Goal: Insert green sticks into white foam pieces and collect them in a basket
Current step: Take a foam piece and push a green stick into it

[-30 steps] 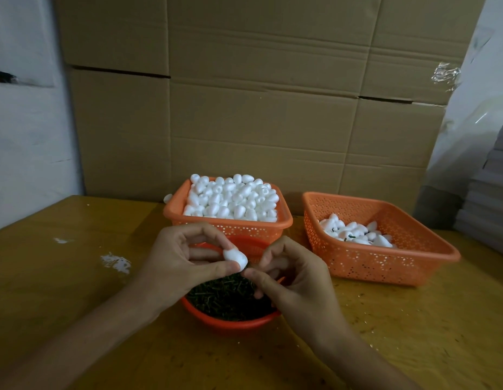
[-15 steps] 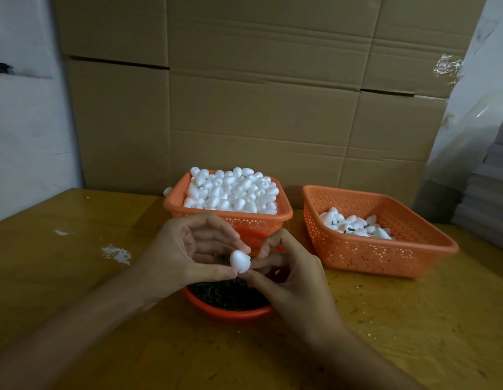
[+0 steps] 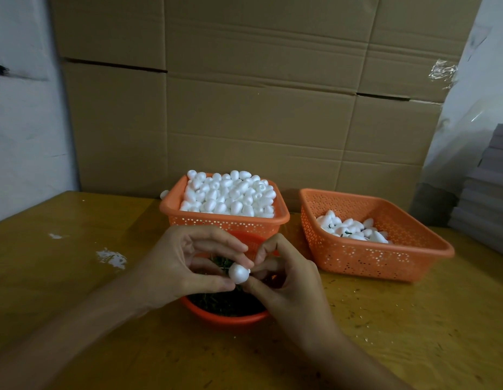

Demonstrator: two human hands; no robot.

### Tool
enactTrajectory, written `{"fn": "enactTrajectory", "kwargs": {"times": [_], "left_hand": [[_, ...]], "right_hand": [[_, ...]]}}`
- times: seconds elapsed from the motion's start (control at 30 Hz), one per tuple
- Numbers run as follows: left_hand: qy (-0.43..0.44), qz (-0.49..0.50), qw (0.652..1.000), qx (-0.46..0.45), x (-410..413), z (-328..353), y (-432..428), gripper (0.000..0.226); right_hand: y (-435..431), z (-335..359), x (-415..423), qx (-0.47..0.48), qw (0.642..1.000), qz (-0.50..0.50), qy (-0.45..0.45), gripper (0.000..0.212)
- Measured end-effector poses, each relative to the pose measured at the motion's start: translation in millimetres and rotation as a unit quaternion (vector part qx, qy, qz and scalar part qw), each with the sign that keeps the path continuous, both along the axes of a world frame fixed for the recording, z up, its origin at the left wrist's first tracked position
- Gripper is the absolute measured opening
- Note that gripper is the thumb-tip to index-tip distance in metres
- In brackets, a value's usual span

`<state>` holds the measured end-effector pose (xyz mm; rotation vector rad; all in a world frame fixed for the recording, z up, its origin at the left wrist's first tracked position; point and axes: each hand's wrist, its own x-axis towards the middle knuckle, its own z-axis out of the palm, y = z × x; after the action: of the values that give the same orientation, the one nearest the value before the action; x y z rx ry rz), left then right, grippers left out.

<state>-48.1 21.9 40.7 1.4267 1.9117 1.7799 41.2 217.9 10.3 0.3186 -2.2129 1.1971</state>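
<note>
Pinching white foam piece (image 3: pixel 239 273) in left hand (image 3: pixel 177 266), right hand (image 3: pixel 289 288) curled against it, grip hidden, bowl (image 3: pixel 225 320) half covered

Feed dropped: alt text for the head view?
The left hand pinches a white foam piece against the right hand, over a red bowl of green sticks. Behind, one orange basket is heaped with foam pieces; a second basket, right, holds a few.
</note>
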Motion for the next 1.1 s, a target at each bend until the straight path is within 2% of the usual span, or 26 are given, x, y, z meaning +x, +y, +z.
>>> {"fn": "enactTrajectory", "kwargs": {"times": [0.37,0.6,0.7,0.8,0.87,0.97,1.1], "left_hand": [[0.024,0.012,0.999,0.025,-2.3,-4.2,1.1,0.03],[0.003,0.03,0.999,0.031,-4.7,-8.9,0.8,0.041],[0.024,0.083,0.996,0.013,-5.5,-14.5,2.6,0.035],[0.176,0.112,0.973,-0.102,-5.2,-21.9,2.1,0.016],[0.269,0.098,0.944,-0.162,-1.1,-23.3,1.8,0.03],[0.283,0.09,0.934,-0.196,2.0,-20.7,-0.4,0.053],[0.274,0.09,0.927,-0.239,1.2,-17.6,-2.0,0.051]], "right_hand": [[2.0,-1.0,-1.3,0.003,1.0,0.02,0.016,0.034],[-1.1,-2.6,0.8,-0.022,1.0,-0.001,0.017,0.036],[-1.0,1.3,1.9,-0.044,0.998,-0.041,0.029,0.033],[11.2,20.1,3.4,-0.108,0.988,-0.09,0.061,0.027],[30.9,36.5,4.6,-0.118,0.973,-0.16,0.119,0.02],[67.0,55.9,7.6,-0.056,0.946,-0.272,0.17,0.013],[111.3,51.9,6.8,0.052,0.909,-0.394,0.127,0.013]]}}
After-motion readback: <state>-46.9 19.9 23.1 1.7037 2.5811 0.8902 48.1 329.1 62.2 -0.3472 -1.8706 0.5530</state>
